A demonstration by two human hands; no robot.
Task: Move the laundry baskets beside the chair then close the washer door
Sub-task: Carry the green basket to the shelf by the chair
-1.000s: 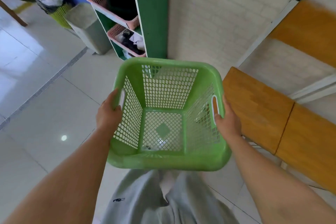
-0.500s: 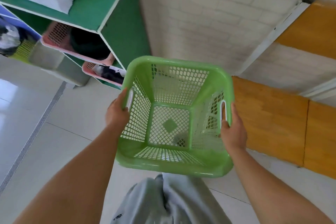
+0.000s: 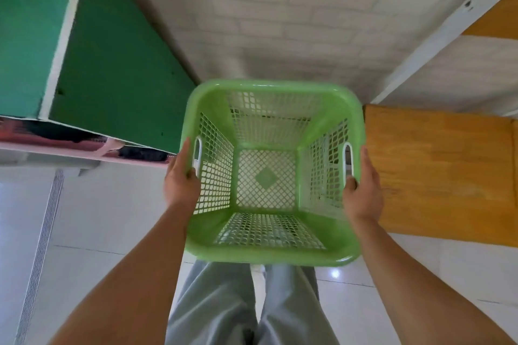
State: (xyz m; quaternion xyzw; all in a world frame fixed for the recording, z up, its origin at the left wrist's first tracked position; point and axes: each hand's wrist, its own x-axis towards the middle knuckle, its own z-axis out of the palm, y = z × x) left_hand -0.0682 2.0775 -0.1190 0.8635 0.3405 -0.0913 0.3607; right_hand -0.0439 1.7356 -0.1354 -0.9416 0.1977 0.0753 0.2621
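The step in hand looks like carrying the empty green plastic lattice-sided laundry basket to its spot beside the chair, and the sound way is to keep it level and close to the body, lower it straight down between the dark green painted cabinet on the left and the orange-brown wooden chair seat on the right, and let go only once its base rests flat on the pale glossy tiled floor. Clearance on either side seems tight, so a slow descent would spare the rim from knocking the wood (whether the base is already near the floor cannot be told from above). The basket is held out in front of the grey trousers, facing the white brick-patterned wall. The left hand is curled round the left white-lined handle slot, thumb on the rim. The right hand is closed likewise on the right handle. No washer is in view.
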